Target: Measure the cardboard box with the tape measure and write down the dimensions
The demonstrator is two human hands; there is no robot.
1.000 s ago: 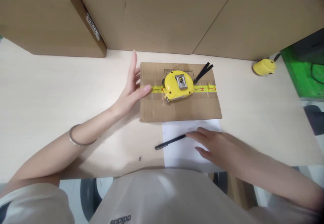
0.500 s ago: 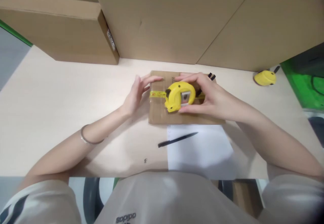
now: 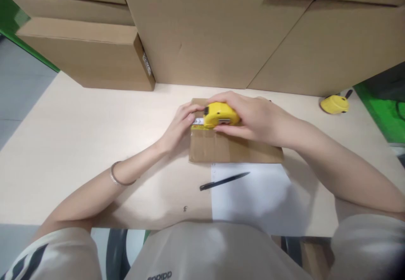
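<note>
A small brown cardboard box (image 3: 236,149) lies on the table in front of me. On its top, my right hand (image 3: 249,113) grips a yellow tape measure (image 3: 221,114) from the right, fingers over the far side and thumb along the near side. A short white stretch of blade (image 3: 199,121) shows between the tape measure and the box's left edge. My left hand (image 3: 182,123) is at that edge, its fingers closed around the blade's end, though the exact hold is partly hidden. Yellow printed tape (image 3: 199,126) runs across the box top beside the blade.
A white sheet of paper (image 3: 253,204) lies at the box's near side, with a black pen (image 3: 224,180) across its left edge. Large cardboard boxes (image 3: 205,39) stand along the back. Another yellow tape measure (image 3: 334,104) sits at the far right.
My right hand has turned the tape measure, and white blade now shows at its left. My left hand's fingers have closed in at the box's left edge. The view has shifted slightly.
</note>
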